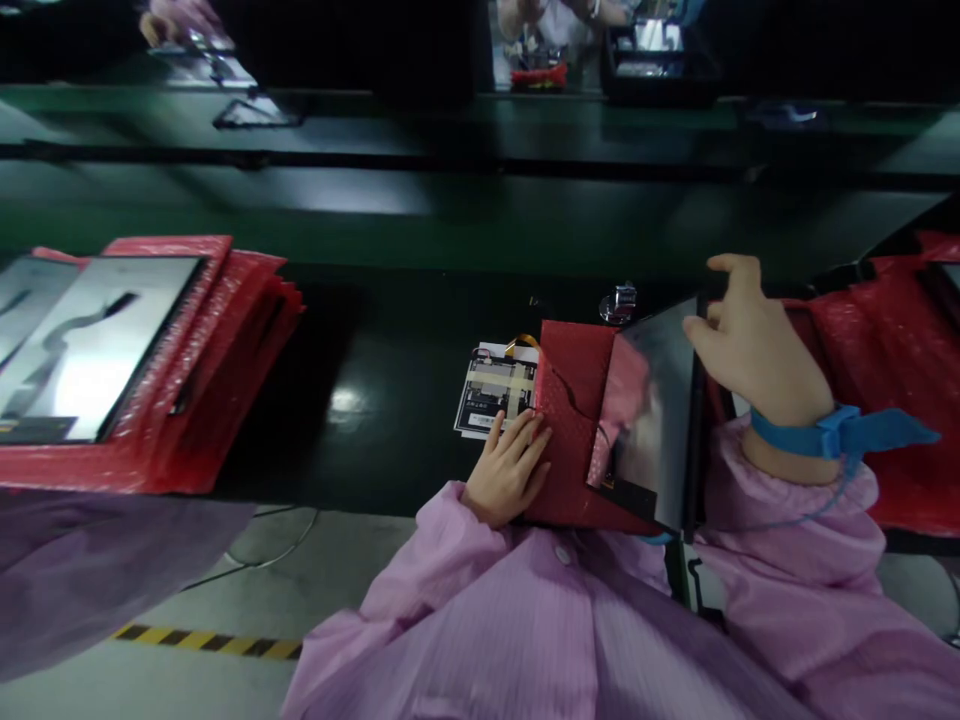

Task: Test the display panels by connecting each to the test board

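My left hand (510, 468) lies with fingers stretched out across the edge of a red bubble-wrap sheet (566, 400) and the lower part of a small electronic assembly (491, 385), which has yellowish tape and an orange flex cable. Over the right part of the wrap, a dark display panel (660, 420) stands tilted, its right edge raised and a thin cable at its left. My right hand (754, 340), with a blue wrist strap (840, 432), grips the panel's upper right edge; the thumb overlaps the edge and the index finger points up. Its other fingers are partly hidden.
At the left, display panels (142, 330) lie on a stack of red bubble-wrap sheets (225, 400). More red wrap (862, 330) is piled at the right. A small shiny metal object (619, 302) sits behind the panel. Across the bench, co-workers' hands (180, 20) show.
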The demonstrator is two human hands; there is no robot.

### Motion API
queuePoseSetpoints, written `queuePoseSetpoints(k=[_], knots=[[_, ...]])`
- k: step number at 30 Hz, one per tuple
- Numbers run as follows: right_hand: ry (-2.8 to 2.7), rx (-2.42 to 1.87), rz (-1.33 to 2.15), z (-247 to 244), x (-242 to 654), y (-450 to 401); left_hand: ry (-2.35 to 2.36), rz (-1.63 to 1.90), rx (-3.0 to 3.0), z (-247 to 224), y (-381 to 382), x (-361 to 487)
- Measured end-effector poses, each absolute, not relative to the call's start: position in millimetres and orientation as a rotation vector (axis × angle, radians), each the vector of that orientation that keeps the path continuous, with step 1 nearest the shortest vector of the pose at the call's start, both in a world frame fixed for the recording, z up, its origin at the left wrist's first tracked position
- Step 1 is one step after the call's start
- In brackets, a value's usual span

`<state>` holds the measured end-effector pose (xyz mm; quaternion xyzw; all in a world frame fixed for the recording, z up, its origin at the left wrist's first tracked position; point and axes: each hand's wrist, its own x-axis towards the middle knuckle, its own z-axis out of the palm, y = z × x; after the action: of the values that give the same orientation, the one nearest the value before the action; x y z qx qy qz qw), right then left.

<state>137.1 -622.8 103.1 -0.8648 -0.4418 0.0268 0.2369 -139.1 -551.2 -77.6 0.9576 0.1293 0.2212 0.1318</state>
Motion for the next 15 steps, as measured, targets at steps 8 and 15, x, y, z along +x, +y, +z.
queuePoseSetpoints(k=[8,15], knots=[[-0.914,-2.129,0.308,102.6,149.4,-648.6,0.409,0.644,2.703,-80.6,-548.1,-136.3],[-0.908,-2.097,0.650,34.8,153.4,-616.2,0.447,0.600,2.659,-84.3,-546.5,-137.3]])
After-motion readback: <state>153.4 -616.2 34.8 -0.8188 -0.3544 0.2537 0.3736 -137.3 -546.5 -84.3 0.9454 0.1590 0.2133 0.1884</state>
